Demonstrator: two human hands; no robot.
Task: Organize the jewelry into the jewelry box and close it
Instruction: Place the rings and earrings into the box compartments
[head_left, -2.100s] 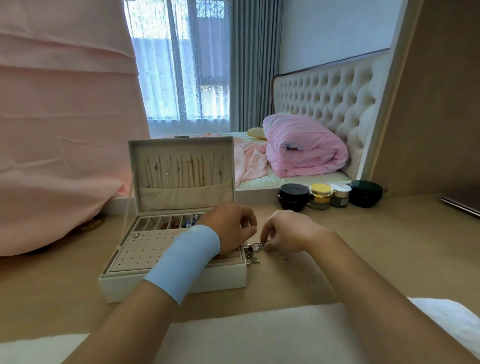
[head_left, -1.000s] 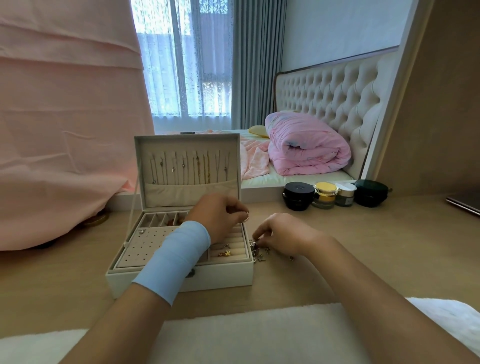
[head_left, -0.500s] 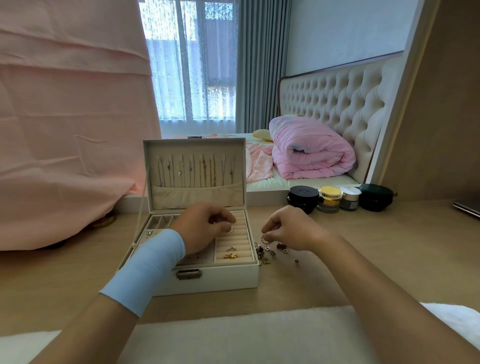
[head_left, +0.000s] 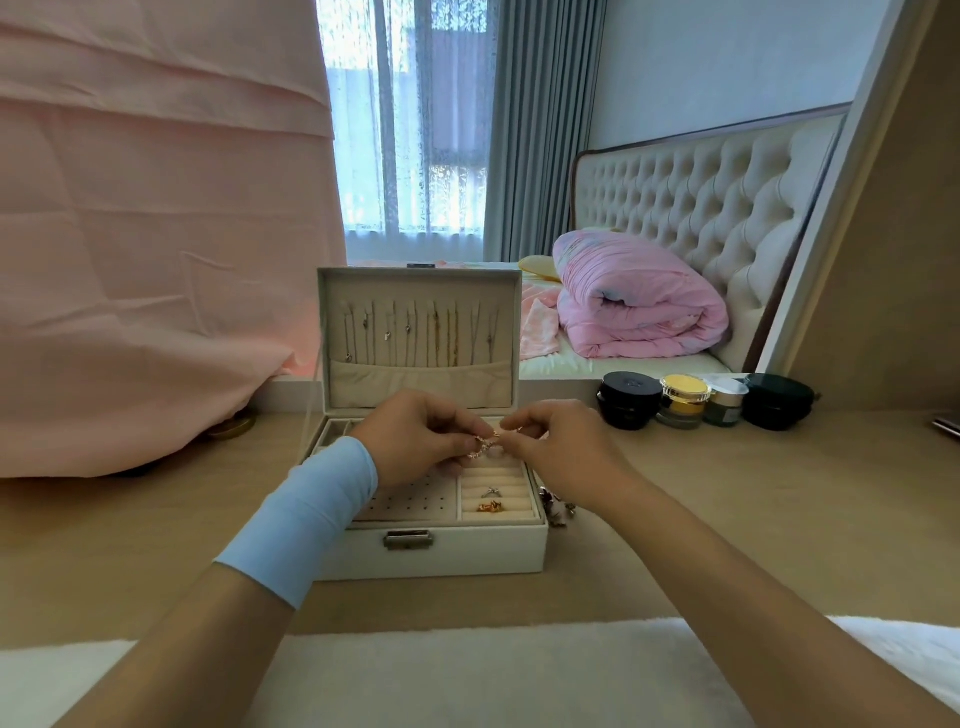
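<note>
I see both hands meeting over the open jewelry box (head_left: 441, 553), which sits mid-tabletop (head_left: 727, 509) with its latch toward the near edge. My left hand (head_left: 415, 436) and right hand (head_left: 558, 449) each pinch a small rose-gold piece (head_left: 484, 445) between thumb and fingertips, holding it just above the ring rolls. I cannot tell whether it is a ring or an earring. The lid (head_left: 332, 332) stands upright with necklaces (head_left: 418, 332) hanging inside. A silver ring (head_left: 491, 491) and a gold piece (head_left: 490, 507) sit in the front rolls. Loose jewelry (head_left: 557, 508) lies on the tabletop, touching the box's right side. Four jars (head_left: 685, 402) line the far edge to the right.
</note>
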